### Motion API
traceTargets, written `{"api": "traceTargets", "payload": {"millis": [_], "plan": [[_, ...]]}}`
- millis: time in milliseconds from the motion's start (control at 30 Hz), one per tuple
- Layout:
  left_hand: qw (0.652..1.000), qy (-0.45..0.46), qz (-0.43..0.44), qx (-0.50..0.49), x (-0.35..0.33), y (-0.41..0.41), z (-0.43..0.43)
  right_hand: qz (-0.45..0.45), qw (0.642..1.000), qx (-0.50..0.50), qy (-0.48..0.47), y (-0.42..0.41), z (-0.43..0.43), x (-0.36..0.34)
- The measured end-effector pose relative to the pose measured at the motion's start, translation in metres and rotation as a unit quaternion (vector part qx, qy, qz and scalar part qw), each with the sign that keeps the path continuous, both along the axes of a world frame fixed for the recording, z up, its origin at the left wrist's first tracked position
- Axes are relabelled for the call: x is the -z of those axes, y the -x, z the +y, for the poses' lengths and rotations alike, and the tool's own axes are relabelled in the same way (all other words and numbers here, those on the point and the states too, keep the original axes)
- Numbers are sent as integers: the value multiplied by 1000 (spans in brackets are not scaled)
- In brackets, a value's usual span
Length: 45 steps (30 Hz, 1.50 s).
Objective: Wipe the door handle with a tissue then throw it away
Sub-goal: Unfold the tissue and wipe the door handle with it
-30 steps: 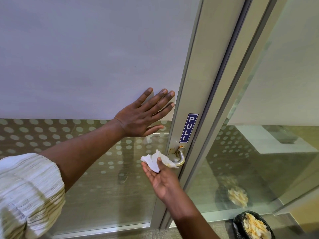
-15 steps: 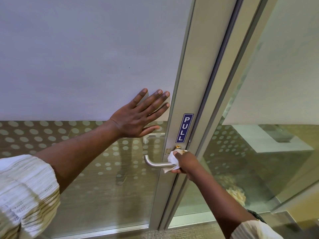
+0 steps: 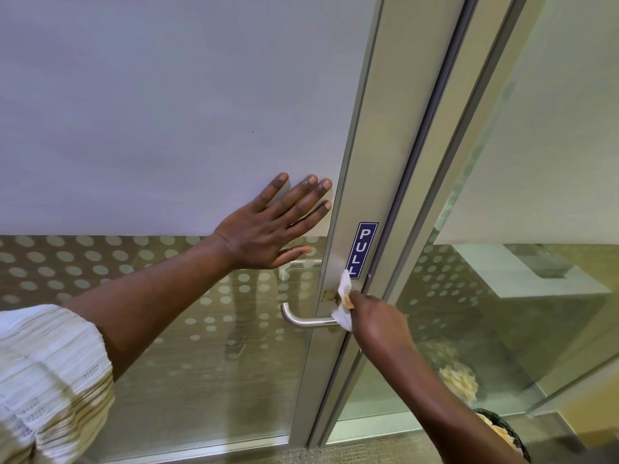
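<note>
Meanwhile, left hand (image 3: 264, 234) flat, fingers spread, on door glass (image 3: 167, 112); right hand (image 3: 376, 318) pinching tissue (image 3: 343, 301) at door handle (image 3: 306, 321) base.

Tissue (image 3: 344, 304) against door handle (image 3: 306, 320)

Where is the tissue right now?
In the head view the tissue is pinched in the right hand, pressed against the door frame where the metal door handle attaches, just below the blue PULL sticker.

The left hand (image 3: 268, 229) lies flat on the glass just above the door handle (image 3: 306, 321), crowding it from above. The right hand (image 3: 378, 321) and tissue (image 3: 343, 303) cover its base; its curved free end stays reachable from below.
</note>
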<state>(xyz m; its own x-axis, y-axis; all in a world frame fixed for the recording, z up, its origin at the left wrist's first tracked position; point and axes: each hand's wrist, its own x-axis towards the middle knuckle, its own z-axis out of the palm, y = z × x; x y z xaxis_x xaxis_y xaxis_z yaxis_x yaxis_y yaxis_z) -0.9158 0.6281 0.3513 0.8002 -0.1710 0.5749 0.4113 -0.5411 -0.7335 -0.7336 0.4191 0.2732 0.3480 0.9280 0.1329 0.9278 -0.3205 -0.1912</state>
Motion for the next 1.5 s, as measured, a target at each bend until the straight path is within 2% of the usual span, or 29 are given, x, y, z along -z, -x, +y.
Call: {"api": "traceTargets", "payload": {"millis": [133,200,300,400,467,500,533,567,633,700,733,800,900,1000,1167,1333,1500], "plan": [[1000,1,0,-3,0,1,2,97,995,23,-17,-17,-16,-13],[1000,4,-2,0,1,1,2,206,976,57,-34,-24,-16,-18],[1000,3,-5,3,1,0,1,391,907,125,-90,-32,-12,-21],[1000,4,-3,4,1,0,1,549,803,176,-149,-33,-3,-20],[1000,3,-4,2,1,0,1,616,746,161,-197,-27,1,-18],[1000,2,-5,2,1,0,1,627,733,145,-219,-22,3,-17],[1000,3,-5,3,1,0,1,613,743,129,-234,-16,5,-14],[1000,3,-5,4,1,0,1,569,777,113,-243,-10,6,-10],[1000,5,-7,5,1,0,1,401,876,62,-260,1,7,1],[1000,4,-10,7,2,0,1,205,943,-14,-260,7,6,15],[1000,3,-11,7,2,0,2,137,960,-37,-240,7,6,23],[1000,-2,-12,6,2,0,2,56,976,-58,-200,8,8,29],[1000,-5,-17,5,2,0,2,-36,975,-142,-166,10,16,29],[1000,-3,-13,7,3,0,1,-22,978,-148,-146,-4,15,24],[1000,-8,-10,6,2,0,1,31,978,-85,-188,-5,11,29],[1000,-8,-8,3,1,2,1,-27,973,-163,-163,-11,10,31],[1000,-10,-3,-1,2,1,1,113,962,-61,-239,-16,4,43]]}}
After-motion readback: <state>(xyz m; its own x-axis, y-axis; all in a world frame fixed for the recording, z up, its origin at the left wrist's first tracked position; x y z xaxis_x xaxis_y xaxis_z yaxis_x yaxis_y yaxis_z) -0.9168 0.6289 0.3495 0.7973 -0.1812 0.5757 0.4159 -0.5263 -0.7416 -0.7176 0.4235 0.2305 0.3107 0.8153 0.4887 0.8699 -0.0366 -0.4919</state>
